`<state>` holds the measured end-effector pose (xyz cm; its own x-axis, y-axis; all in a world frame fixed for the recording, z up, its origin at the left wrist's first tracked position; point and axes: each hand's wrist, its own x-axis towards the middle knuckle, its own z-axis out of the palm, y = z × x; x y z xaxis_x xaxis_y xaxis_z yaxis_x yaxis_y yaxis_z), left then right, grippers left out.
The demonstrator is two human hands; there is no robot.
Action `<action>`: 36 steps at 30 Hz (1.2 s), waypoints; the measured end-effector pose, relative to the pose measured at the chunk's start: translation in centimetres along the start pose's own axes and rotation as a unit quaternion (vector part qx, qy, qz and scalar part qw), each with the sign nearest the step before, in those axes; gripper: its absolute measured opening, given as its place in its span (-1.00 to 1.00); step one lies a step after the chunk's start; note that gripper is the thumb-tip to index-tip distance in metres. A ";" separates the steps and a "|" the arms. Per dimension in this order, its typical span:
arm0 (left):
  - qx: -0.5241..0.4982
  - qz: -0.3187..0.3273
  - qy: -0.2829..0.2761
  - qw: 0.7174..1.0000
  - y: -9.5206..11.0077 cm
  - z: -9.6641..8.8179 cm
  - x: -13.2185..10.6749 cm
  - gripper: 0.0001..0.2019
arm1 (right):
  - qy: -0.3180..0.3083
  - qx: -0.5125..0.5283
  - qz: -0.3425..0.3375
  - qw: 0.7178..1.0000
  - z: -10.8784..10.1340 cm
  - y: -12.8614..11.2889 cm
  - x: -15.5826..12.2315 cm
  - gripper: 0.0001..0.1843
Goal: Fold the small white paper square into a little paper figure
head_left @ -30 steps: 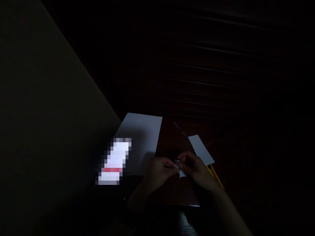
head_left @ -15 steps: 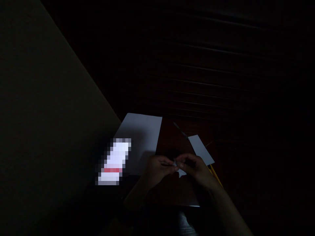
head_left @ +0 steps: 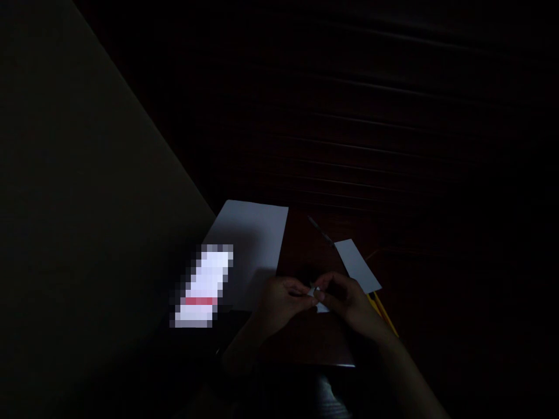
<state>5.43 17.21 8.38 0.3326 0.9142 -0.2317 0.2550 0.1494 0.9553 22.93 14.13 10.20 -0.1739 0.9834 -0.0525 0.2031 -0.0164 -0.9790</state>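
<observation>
Between the fingertips of both hands is a small folded piece of white paper (head_left: 322,307). My left hand (head_left: 282,297) pinches its left side with thumb and fingers. On the right, my right hand (head_left: 343,297) is closed on the same paper, thumb in front. Much of the paper is hidden by the fingers, and the dim light hides its exact folds. Both hands are above the dark reddish table (head_left: 305,343), close to its front edge.
A large white sheet (head_left: 257,233) lies left of the hands, with a bright blurred-out screen (head_left: 205,285) by it. A smaller white paper (head_left: 358,266) lies at right, near a thin pen-like object (head_left: 321,230) and a yellow-edged object (head_left: 384,314). A pale wall (head_left: 87,174) rises at left.
The paper's lower part has changed shape between the fingers, its pointed tip now looking blunter. Both hands keep their hold and have barely moved.
</observation>
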 end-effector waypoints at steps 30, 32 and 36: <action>-0.014 0.019 -0.026 0.999 -0.2 -0.1 0.1 -0.82 | 0.067 0.000 0.005 0.998 0.6 -0.1 0.0 -0.88; -0.014 0.016 -0.026 0.999 -0.4 -0.1 0.1 -0.81 | 0.071 -0.014 -0.003 0.997 0.6 -0.1 -0.1 -0.90; 0.003 0.006 -0.014 1.000 -1.0 -0.1 0.2 -0.77 | 0.038 -0.062 -0.015 0.997 0.4 -0.1 -0.2 -0.91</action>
<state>5.17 17.29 7.43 0.3609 0.9051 -0.2248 0.2557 0.1358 0.9572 22.55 13.85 10.24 -0.1094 0.9940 -0.0037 0.3179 0.0315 -0.9476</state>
